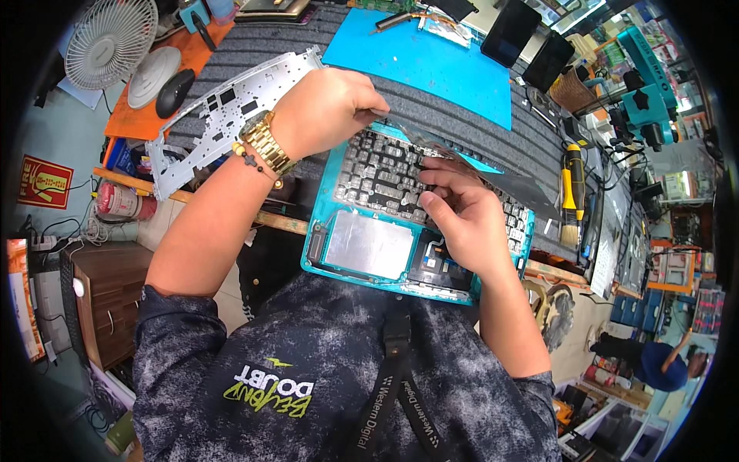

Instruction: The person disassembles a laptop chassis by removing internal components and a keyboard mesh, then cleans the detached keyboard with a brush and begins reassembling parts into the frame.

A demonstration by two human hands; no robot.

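A teal laptop case [316,248] lies face down before me, with the back of its keyboard [379,173] and a silver plate [371,244] exposed. My left hand [327,108], wearing a gold watch [265,142], pinches the corner of a thin dark film [516,187] above the keyboard's far edge. That film is partly peeled up and slants toward the right. Under its raised edge, my right hand [466,219] has fingers and thumb apart, fingertips over the keyboard back. Whether these fingertips press the keyboard or the film, I cannot tell.
A perforated metal frame [223,108] leans at the left of the bench. Beyond is a blue mat [423,58] with tools. To the right stand a yellow-black screwdriver [573,173], a brush [570,233] and a teal microscope [647,100]. A fan [112,42] sits far left; another person [654,363] is far right.
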